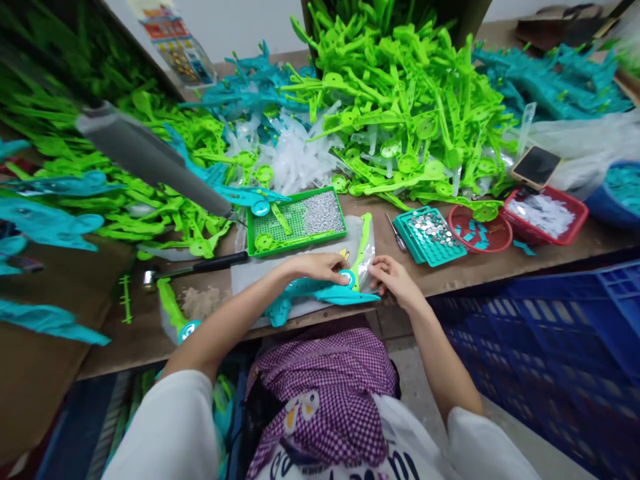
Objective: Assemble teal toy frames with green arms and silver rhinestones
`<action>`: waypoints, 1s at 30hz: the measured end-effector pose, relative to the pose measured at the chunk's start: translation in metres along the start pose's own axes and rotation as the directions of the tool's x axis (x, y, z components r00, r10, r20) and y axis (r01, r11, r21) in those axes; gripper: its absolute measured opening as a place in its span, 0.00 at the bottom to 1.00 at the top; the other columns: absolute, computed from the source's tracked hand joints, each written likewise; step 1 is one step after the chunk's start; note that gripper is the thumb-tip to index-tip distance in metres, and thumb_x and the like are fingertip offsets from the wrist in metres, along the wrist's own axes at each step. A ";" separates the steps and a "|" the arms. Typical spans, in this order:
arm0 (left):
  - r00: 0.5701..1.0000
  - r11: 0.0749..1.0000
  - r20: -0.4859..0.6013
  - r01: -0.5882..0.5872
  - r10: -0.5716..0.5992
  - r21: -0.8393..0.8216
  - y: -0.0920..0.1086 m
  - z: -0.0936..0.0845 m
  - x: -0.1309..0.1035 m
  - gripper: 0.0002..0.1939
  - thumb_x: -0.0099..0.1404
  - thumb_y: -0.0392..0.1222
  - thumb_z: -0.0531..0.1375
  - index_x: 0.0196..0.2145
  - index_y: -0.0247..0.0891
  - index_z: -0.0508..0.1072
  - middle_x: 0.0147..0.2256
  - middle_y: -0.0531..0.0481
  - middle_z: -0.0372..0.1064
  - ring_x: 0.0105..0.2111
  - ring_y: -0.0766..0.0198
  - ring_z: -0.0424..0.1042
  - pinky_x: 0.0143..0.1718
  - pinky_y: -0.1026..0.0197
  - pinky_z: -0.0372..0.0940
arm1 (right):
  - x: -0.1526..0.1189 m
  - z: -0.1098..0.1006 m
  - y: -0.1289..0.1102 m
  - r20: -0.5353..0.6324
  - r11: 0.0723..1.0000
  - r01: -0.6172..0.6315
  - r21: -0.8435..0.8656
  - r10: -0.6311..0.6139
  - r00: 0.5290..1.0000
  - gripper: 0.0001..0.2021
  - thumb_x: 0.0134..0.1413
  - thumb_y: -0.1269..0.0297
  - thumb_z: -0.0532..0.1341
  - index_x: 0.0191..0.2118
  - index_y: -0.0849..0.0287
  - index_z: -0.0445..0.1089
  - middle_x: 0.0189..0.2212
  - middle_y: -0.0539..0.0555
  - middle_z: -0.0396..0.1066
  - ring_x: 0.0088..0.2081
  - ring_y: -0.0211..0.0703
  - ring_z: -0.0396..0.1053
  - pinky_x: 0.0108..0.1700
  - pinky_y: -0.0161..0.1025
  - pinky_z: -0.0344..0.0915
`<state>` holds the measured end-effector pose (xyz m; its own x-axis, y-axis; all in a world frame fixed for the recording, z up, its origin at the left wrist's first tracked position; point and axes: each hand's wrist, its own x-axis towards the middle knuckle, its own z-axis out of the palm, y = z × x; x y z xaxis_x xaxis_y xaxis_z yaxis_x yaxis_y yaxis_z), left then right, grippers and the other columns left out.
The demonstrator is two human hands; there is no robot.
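My left hand is closed on a teal plastic part, its thumb and fingers beside a round disc with a light centre. From that disc a lime-green plastic arm points away from me, with clear plastic film around it. At the right edge of the film is my right hand, its fingers curled in; whatever they pinch is hidden. The teal part lies over a pale sheet at the table's front edge.
A green tray of small metal pieces, a hammer, a screwdriver, a teal tray of shiny discs and red containers surround the work. Lime-green parts pile up behind. A grey tool hangs at left; blue crates stand right.
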<state>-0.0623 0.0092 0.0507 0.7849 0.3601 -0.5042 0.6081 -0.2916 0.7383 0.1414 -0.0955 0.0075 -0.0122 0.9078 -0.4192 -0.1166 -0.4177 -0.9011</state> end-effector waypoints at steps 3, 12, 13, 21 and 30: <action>0.999 0.999 0.024 -0.026 0.027 -0.048 0.006 -0.002 -0.009 0.22 0.55 0.57 0.62 0.39 0.37 0.68 0.34 0.52 0.68 0.32 0.64 0.65 0.31 0.64 0.59 | -0.006 0.007 -0.003 0.029 0.999 0.025 0.043 -0.026 0.999 0.25 0.40 0.49 0.67 0.38 0.56 0.57 0.28 0.44 0.66 0.23 0.34 0.70 0.14 0.28 0.60; 0.963 0.749 0.259 0.121 0.070 -0.651 0.028 -0.010 -0.054 0.39 0.47 0.49 0.72 0.53 0.39 0.62 0.43 0.44 0.72 0.43 0.56 0.72 0.42 0.57 0.66 | -0.037 0.026 -0.051 0.325 0.960 -0.016 0.280 -0.079 0.942 0.29 0.41 0.53 0.70 0.44 0.53 0.53 0.29 0.44 0.68 0.23 0.33 0.71 0.20 0.29 0.68; 0.959 0.740 0.271 0.123 0.082 -0.661 0.031 -0.013 -0.059 0.41 0.46 0.49 0.73 0.55 0.40 0.62 0.44 0.43 0.72 0.45 0.54 0.72 0.44 0.56 0.67 | -0.037 0.029 -0.057 0.368 0.950 -0.029 0.311 -0.092 0.925 0.32 0.40 0.54 0.71 0.47 0.53 0.52 0.29 0.44 0.68 0.22 0.33 0.71 0.21 0.30 0.69; 0.970 0.752 0.244 0.144 0.022 -0.644 0.050 -0.029 -0.088 0.53 0.38 0.54 0.75 0.59 0.38 0.60 0.41 0.42 0.75 0.41 0.52 0.74 0.41 0.57 0.69 | -0.035 0.047 -0.086 0.606 0.889 -0.119 0.441 -0.197 0.771 0.34 0.41 0.54 0.71 0.51 0.56 0.55 0.29 0.46 0.71 0.23 0.36 0.74 0.23 0.31 0.72; 0.963 0.781 0.268 0.191 -0.032 -0.595 0.058 -0.044 -0.113 0.48 0.34 0.59 0.74 0.51 0.33 0.69 0.26 0.47 0.72 0.21 0.62 0.70 0.22 0.64 0.64 | -0.032 0.064 -0.118 0.710 0.910 -0.114 0.398 -0.227 0.666 0.28 0.42 0.49 0.69 0.44 0.60 0.61 0.22 0.46 0.71 0.20 0.36 0.72 0.21 0.31 0.70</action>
<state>-0.1206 -0.0093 0.1704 0.7681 0.1188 -0.6292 0.5542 0.3686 0.7463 0.0920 -0.0729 0.1340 -0.6872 0.7264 0.0041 -0.5001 -0.4690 -0.7280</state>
